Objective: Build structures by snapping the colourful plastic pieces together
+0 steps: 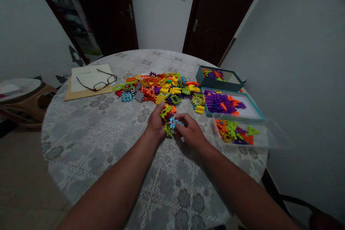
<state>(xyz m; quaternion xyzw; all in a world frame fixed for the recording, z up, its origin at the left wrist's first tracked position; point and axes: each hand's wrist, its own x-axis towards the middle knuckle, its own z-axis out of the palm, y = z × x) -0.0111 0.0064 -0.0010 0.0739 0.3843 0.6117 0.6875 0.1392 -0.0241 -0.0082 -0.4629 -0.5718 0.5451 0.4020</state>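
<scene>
Over the middle of the table, my left hand [156,122] is closed around a small cluster of joined plastic building pieces [167,128], mostly lime green with some red and orange. My right hand [191,129] pinches a light blue plastic building piece [176,122] against the right side of that cluster. Whether the blue piece is locked into it I cannot tell. Just beyond my hands lies a heap of loose building pieces [151,90] in orange, yellow, green, purple and blue. A yellow square piece [160,100] sits at its near edge, close to my left fingertips.
At the right stand a teal box [231,84], a shallow lid [252,106] with purple and orange pieces, and a clear plastic tray [260,142] with mixed pieces. Black-framed glasses [100,86] rest on papers [88,73] at the left. A patterned cloth [88,129] covers the round table.
</scene>
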